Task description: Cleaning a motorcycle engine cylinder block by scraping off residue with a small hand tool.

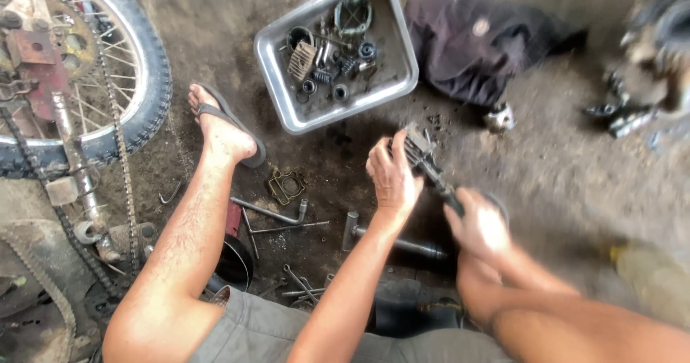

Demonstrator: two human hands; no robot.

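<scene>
The person sits low on a bare, oil-stained concrete floor [560, 183], grey shorts and both knees at the near edge of the view. Just beyond the knees the left hand [392, 177] is wrapped around the upper end of a dark finned metal part [424, 160], and the right hand [480, 228] — blurred — is closed on the part's lower end; the part lies slanted between them, above the floor.

Landmark: the grey metal tray [282, 97], which sits on the floor beyond the part, its floor holding a scatter of small pieces — springs, rings, a ribbed block, a round wire-meshed piece — too jumbled to count. On the near side of the tray lie one flat gasket [286, 185], one L-shaped socket wrench [272, 211] and one short cylinder [394, 244] under the left forearm; nearer still, a few thin spanners, number unclear. Left of the tray rests the left foot in a sandal [231, 124], and further left one spoked motorcycle wheel [136, 75] with a rusty sprocket and a drive chain [123, 169] hanging down. Right of the tray lies one dark cloth [474, 47]; nearer, a small metal piece [499, 117]; far right, blurred engine parts.
</scene>
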